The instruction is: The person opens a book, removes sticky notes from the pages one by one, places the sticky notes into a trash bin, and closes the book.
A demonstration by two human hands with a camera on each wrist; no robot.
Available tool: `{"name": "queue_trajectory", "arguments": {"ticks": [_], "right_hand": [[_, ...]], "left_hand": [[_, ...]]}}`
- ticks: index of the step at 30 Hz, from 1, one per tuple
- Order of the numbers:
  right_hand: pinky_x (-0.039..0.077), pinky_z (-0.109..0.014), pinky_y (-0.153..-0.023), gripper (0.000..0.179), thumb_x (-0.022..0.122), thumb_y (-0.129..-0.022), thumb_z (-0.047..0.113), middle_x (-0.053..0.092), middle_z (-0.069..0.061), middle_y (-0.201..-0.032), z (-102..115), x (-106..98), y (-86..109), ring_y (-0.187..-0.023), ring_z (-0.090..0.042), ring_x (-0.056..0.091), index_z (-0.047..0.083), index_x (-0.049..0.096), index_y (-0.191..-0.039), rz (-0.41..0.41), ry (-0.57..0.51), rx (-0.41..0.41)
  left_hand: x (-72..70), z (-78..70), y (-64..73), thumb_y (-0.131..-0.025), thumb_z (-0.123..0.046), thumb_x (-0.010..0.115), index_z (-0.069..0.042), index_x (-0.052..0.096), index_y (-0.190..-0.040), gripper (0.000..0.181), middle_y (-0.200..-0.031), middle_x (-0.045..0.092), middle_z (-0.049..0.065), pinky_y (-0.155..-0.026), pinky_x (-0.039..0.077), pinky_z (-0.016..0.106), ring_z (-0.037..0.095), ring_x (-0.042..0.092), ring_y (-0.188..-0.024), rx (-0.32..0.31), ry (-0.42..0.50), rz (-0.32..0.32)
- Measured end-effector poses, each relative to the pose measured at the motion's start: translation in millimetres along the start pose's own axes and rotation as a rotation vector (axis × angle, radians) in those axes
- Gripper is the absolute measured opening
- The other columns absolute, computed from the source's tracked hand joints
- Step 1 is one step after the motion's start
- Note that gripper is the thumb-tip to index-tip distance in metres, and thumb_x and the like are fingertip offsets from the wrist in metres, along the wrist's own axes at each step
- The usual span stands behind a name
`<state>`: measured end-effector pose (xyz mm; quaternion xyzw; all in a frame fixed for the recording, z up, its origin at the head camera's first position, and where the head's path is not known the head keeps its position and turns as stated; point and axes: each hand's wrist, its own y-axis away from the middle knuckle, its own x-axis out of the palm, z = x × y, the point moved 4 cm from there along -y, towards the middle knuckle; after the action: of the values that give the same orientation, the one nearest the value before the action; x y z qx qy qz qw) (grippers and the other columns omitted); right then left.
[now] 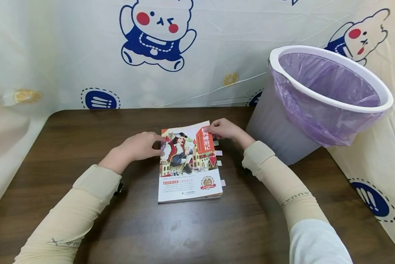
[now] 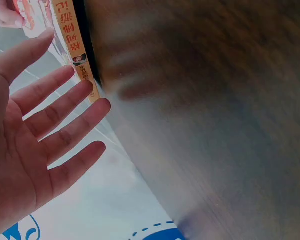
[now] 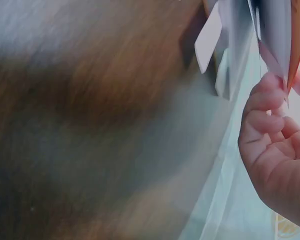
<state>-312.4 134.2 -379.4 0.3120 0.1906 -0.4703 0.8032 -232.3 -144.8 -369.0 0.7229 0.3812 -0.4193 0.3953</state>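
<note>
A paperback book [image 1: 187,165] with an illustrated cover lies face up on the table, its title toward the far right corner. Several pale index tabs [image 1: 218,153] stick out from its right edge. My left hand [image 1: 139,146] is at the book's left edge, fingers extended near the spine [image 2: 72,40], as the left wrist view shows. My right hand [image 1: 225,129] pinches the cover's upper right corner between thumb and fingers. In the right wrist view, that right hand [image 3: 275,145] has the cover [image 3: 297,40] lifted a little from the pages under it.
The brown wooden table [image 1: 184,234] runs beneath everything. A grey bin [image 1: 276,124] with a white rim and purple liner [image 1: 326,117] stands at the right, close to my right forearm. Behind hangs a white curtain [image 1: 237,44] printed with bears.
</note>
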Motion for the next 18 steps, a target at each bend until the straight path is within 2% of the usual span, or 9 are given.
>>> {"name": "queue_trajectory", "arguments": {"ticks": [6,11,18], "right_hand": [[0.049,-0.03,-0.061,0.028,0.065,-0.103,0.026,0.065,-0.007,-0.074,10.2,-4.4,6.7,-0.058,-0.015,0.054,0.001,0.07,-0.091,-0.008,-0.056,-0.018],[0.053,-0.028,-0.062,0.026,0.066,-0.103,0.023,0.068,-0.008,-0.078,15.4,-7.4,9.9,-0.056,-0.013,0.058,-0.001,0.072,-0.1,0.006,-0.1,-0.015],[0.048,-0.024,-0.055,0.025,0.063,-0.103,0.022,0.07,-0.009,-0.081,25.0,-7.2,15.2,-0.054,-0.012,0.056,-0.001,0.071,-0.108,0.004,-0.16,-0.031]], "left_hand": [[-1.7,-0.7,1.2,-0.095,-0.026,0.075,-0.004,0.064,-0.139,0.05,-0.141,0.058,0.025,-0.105,0.042,0.062,0.041,0.053,-0.128,0.013,0.037,-0.014],[-4.9,-1.4,1.6,-0.095,-0.024,0.075,-0.005,0.067,-0.136,0.045,-0.138,0.061,0.023,-0.105,0.043,0.06,0.04,0.055,-0.128,0.035,0.055,-0.058],[-9.2,-8.5,3.6,-0.096,-0.021,0.074,-0.006,0.07,-0.131,0.038,-0.131,0.066,0.019,-0.1,0.049,0.057,0.035,0.061,-0.116,0.086,0.079,-0.121]]}}
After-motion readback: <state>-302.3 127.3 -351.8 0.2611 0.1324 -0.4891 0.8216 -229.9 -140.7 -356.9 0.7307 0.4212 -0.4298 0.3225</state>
